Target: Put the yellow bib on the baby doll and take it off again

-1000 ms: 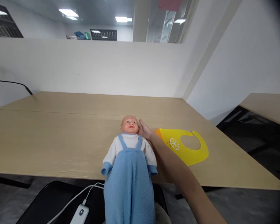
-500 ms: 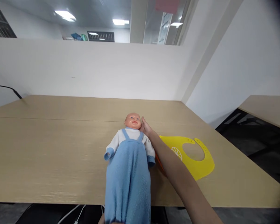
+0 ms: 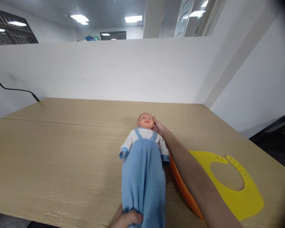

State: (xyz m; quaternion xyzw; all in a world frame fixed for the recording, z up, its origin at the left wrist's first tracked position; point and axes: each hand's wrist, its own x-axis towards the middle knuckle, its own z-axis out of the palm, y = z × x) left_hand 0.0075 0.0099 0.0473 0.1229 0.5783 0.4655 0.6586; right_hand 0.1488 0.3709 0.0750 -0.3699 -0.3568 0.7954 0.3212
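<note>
A baby doll (image 3: pixel 144 158) in light blue fleece overalls and a white top with blue cuffs is face up in the middle of the head view, head toward the wall. Low on its legs, my left hand (image 3: pixel 130 218) grips the blue fabric, thumb on top. My right hand (image 3: pixel 158 126) cups the side and back of the doll's head; most of those fingers are hidden behind it. To the right lies a yellow bib (image 3: pixel 247 202) with a round neck opening. An orange curved piece (image 3: pixel 185 190) shows partly under my right forearm.
The wooden table (image 3: pixel 61 158) reaches back to a white wall (image 3: pixel 133 72) with a window above. A black cable (image 3: pixel 16 89) hangs at the far left. Another table's dark frame (image 3: pixel 273 129) stands at the right.
My view has shifted, so table, doll and bib appear farther right. My left hand, mostly out of frame before, now shows on the doll's legs. The right hand stays at the doll's head.
</note>
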